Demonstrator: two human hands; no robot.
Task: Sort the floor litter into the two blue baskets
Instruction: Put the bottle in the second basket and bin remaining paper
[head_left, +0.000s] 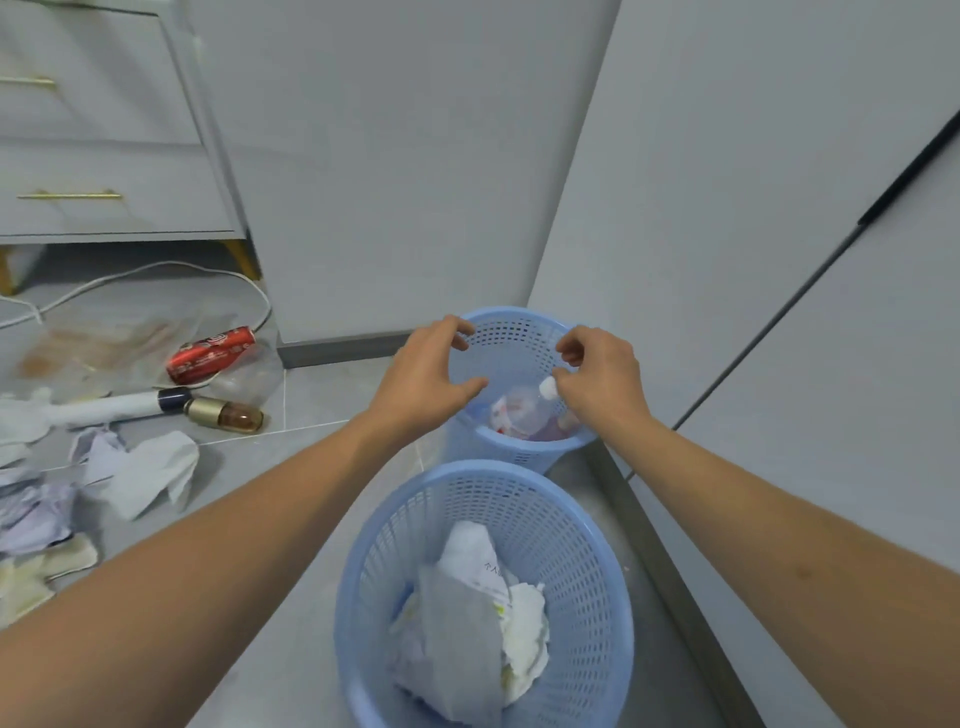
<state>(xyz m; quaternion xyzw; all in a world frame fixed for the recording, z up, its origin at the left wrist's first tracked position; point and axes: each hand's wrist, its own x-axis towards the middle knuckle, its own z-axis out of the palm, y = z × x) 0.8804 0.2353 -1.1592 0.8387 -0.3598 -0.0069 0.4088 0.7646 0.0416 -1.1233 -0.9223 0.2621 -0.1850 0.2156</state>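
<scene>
Both hands hover over the far basket (514, 332). The left hand (426, 379) is spread and empty. The right hand (597, 379) pinches nothing visible; the bottle (530, 408) lies inside, just below. Risk: knocking the rim could tip the basket. The can (213, 352) lies left of it, unsorted.
</scene>
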